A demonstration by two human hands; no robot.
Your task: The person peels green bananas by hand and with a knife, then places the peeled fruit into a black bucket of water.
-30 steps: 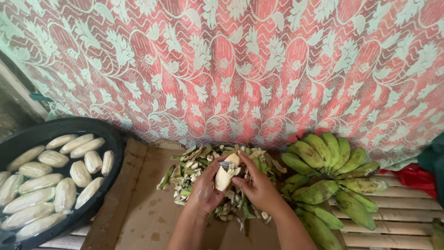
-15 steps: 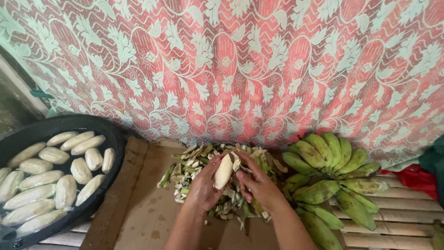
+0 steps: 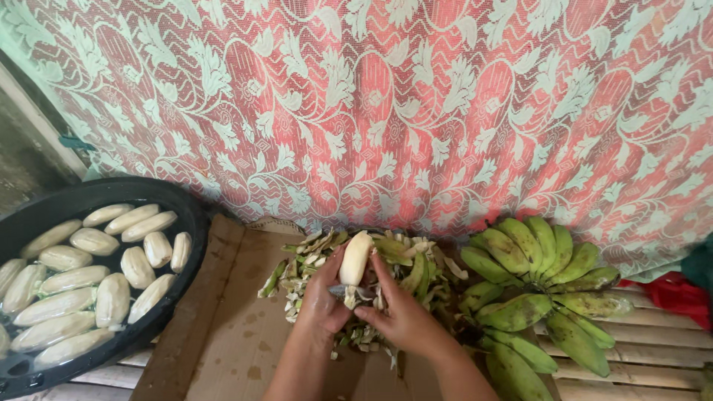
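**A:** Status on the hands?

**B:** Both on one peeled banana (image 3: 355, 257). I've got the left hand (image 3: 324, 297) wrapped round its lower left side, fingers clenched on it. The right hand (image 3: 401, 315) comes in from the right, thumb and fingers closed at the base of the same fruit. Banana stands roughly upright, pale tip pointing away from me.

**A:** Tool in the right hand?

**B:** Something dark shows at the banana's base between the hands. Can't tell what it is.

**A:** Where is it relative to everything else?

**B:** Directly above the pile of peels (image 3: 386, 260), green and cream strips heaped on the cardboard sheet (image 3: 230, 334). Hands sit over the near half of the pile.

**A:** Surroundings?

**B:** Bunch of green bananas (image 3: 542, 289) just right of the pile, lying on wooden slats (image 3: 661, 345). Black basin (image 3: 182, 223) to the left, well apart from the hands, holding water and many peeled bananas (image 3: 89, 286). Red and white patterned cloth (image 3: 416, 104) hangs behind it all.
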